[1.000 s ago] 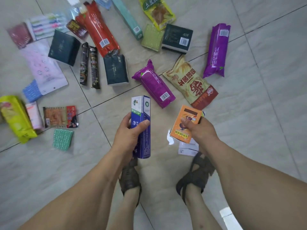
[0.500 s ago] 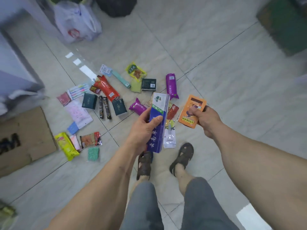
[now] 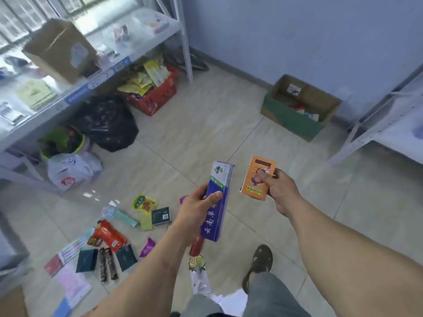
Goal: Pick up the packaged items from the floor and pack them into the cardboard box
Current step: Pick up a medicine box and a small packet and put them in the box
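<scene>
Hands grip long blue-and-white carton [image 3: 217, 202] and small orange packet [image 3: 256, 179].

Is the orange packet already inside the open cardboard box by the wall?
No, the right hand holds the orange packet in the air.

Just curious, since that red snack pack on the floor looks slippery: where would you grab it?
Probably across the middle of the red pack, coming from straight above. It lies flat on the floor, long and puffy, so fingers can pinch its two long sides; its crimped ends look thin and harder to hold.
</scene>
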